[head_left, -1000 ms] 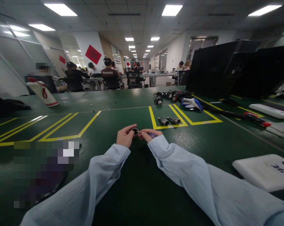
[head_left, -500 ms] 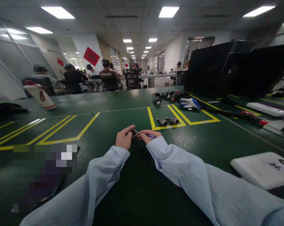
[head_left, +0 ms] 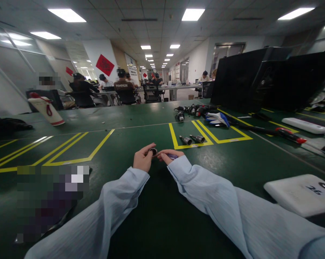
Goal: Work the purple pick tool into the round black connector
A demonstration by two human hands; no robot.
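Above the green tabletop, my left hand is closed on a small dark round metal part with its hollow end facing right. My right hand grips a slim screwdriver with a clear purple handle. Its tip points left at the round part; whether the two touch is too small to tell. Beyond my hands, inside a yellow-taped box, lie two grey metal socket-like pieces with thin shanks, the left socket piece and the right socket piece.
A pile of dark metal parts and a blue-and-white glove lie farther back. To the right are a red-and-black tool, a white power bank and black cases. A blurred-out object lies left; people sit behind.
The round metal part and my left hand have shifted slightly right, and the part's hollow end shows a little more turned. My right hand stays nearly in place.
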